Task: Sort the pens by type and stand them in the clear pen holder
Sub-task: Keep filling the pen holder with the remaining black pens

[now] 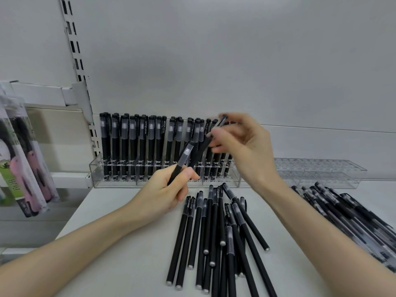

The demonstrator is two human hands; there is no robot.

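Two pens are riding in my hands as I am watching this feed. My left hand (165, 194) is gripping one black pen (182, 161) low on its barrel, fingers curled round it, with the cap end tilting up toward 1 o'clock. My right hand (242, 146) is pinching a second pen (220, 122) over the right end of the clear pen holder (96, 170), at about 12 o'clock from the loose pile. That hand is blurring, so I am not reading exactly how its fingers sit. A row of standing pens (139, 146) is filling most of the holder from the left. The loose pile (214, 232) is lying on the worktop (128, 232) at 6 o'clock. Another heap of pens (342, 211) is sitting at 4 o'clock, with an empty clear rack (321, 168) at 3 o'clock.

I am judging these pens light, stiff and matte, so not slippery. The see-through cap is probably the one part that could pull off. I am favouring a hold mid-barrel, below the cap, steering the tail end down into a free hole.
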